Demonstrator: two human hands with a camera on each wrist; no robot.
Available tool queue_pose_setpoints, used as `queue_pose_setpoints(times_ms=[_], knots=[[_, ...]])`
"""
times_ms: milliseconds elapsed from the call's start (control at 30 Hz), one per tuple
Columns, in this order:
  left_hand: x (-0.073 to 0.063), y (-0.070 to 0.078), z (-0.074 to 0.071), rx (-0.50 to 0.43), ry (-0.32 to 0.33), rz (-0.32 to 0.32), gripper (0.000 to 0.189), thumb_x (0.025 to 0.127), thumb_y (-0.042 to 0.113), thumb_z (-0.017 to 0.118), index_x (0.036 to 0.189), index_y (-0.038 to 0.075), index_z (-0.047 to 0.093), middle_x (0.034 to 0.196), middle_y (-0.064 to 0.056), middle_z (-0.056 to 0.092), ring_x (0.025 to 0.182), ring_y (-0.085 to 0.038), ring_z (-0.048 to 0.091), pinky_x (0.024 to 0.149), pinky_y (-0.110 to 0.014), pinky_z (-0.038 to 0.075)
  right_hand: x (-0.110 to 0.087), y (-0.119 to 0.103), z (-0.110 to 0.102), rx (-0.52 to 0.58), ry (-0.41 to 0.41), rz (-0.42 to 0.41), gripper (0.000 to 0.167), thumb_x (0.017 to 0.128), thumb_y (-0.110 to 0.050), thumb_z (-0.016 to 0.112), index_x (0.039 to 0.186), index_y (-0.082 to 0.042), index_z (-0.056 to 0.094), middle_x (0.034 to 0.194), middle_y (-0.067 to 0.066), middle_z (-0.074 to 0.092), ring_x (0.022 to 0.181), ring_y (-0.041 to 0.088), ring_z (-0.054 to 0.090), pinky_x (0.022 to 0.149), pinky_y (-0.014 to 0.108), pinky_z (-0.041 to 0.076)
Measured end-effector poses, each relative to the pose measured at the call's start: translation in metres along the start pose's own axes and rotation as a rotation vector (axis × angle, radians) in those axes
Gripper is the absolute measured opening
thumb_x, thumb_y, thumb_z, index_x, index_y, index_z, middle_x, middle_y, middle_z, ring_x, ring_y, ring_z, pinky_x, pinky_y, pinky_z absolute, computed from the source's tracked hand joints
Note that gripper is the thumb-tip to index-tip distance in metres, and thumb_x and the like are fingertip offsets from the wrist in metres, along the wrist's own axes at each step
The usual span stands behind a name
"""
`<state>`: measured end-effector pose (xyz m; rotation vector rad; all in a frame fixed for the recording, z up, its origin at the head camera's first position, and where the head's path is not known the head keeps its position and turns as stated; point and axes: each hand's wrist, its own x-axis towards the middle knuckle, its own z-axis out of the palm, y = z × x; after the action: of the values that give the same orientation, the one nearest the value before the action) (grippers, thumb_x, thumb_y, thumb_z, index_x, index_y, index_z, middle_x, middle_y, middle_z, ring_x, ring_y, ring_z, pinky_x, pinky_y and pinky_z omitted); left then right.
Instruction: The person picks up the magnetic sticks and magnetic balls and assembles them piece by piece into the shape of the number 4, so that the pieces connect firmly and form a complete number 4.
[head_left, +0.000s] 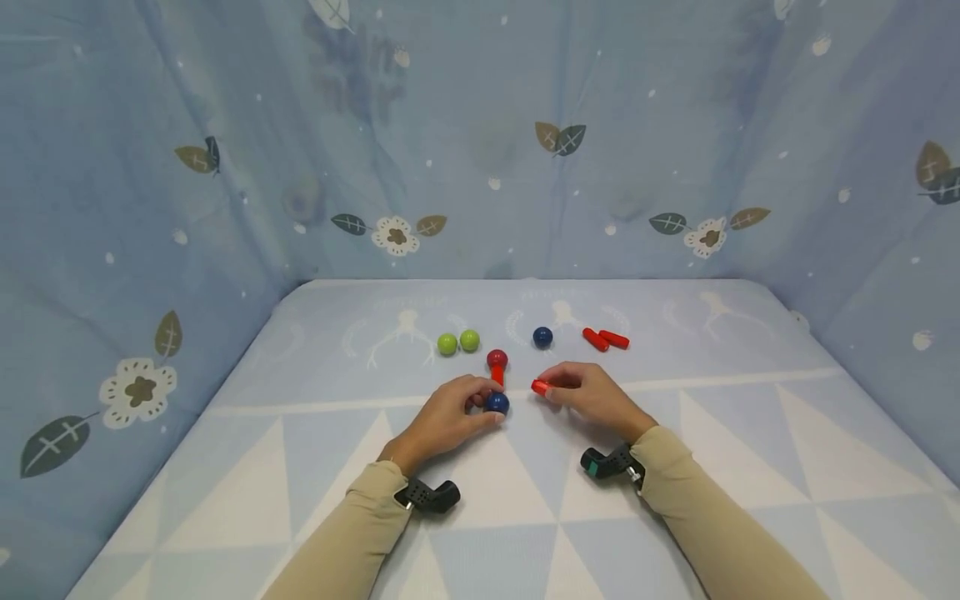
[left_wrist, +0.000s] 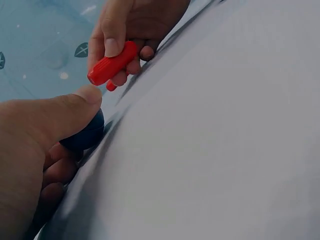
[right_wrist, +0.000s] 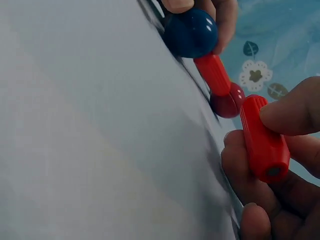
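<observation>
My left hand point(head_left: 453, 412) pinches a glossy dark blue ball point(head_left: 497, 403) between thumb and fingers, low over the cloth. A short red rod point(right_wrist: 213, 74) runs from that ball to a dark red ball point(head_left: 497, 359), the three in one line. Thumb and fingertips of my right hand point(head_left: 596, 396) grip another red rod point(right_wrist: 264, 137), ribbed along its side, with a grey dot in its near end. This rod is a little to the right of the blue ball, apart from it in the head view.
Farther back on the patterned cloth point(head_left: 315, 517) lie two green balls point(head_left: 458, 342), a second dark blue ball point(head_left: 542, 337) and two loose red rods point(head_left: 606, 339). A blue printed curtain point(head_left: 480, 150) closes off the back and sides.
</observation>
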<state>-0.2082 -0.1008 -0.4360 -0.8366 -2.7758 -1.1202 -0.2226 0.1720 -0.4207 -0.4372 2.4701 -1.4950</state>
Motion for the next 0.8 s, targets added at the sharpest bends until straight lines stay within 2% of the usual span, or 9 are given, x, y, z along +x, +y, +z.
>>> queue_pose_setpoints(times_ms=[200,367,600,800], knots=[[0.001,0.000,0.001,0.017,0.016,0.019,0.039,0.090,0.029,0.078,0.125,0.018,0.068,0.103,0.008,0.062,0.092,-0.010,0.056,0.082,-0.030,0.048,-0.002,-0.006,0.007,0.056,-0.043,-0.022,0.027,0.093,-0.012,0.068,0.120,-0.010,0.069,0.105,0.009,0.067,0.083,0.025,0.066,0.071,0.034,0.050],[0.001,-0.001,0.001,0.034,0.036,0.033,0.039,0.090,0.026,0.078,0.126,0.017,0.068,0.102,0.008,0.062,0.090,-0.010,0.056,0.080,-0.030,0.047,-0.004,-0.013,0.013,0.044,-0.098,-0.072,0.032,0.093,-0.010,0.066,0.125,-0.005,0.065,0.111,0.013,0.066,0.085,0.027,0.065,0.072,0.035,0.052],[-0.001,0.003,0.002,0.065,0.051,0.047,0.038,0.092,0.027,0.075,0.129,0.020,0.069,0.095,0.006,0.058,0.087,-0.012,0.054,0.078,-0.031,0.045,-0.004,-0.014,0.022,0.012,-0.089,-0.075,0.028,0.092,-0.009,0.068,0.120,-0.009,0.069,0.102,0.009,0.068,0.080,0.024,0.061,0.067,0.032,0.052],[-0.002,0.003,-0.001,0.076,0.048,0.040,0.037,0.092,0.027,0.075,0.127,0.019,0.069,0.097,0.006,0.059,0.087,-0.012,0.054,0.077,-0.030,0.045,-0.001,-0.014,0.029,-0.030,-0.079,-0.084,0.027,0.093,-0.010,0.069,0.119,-0.011,0.069,0.103,0.004,0.067,0.085,0.022,0.059,0.073,0.034,0.052]])
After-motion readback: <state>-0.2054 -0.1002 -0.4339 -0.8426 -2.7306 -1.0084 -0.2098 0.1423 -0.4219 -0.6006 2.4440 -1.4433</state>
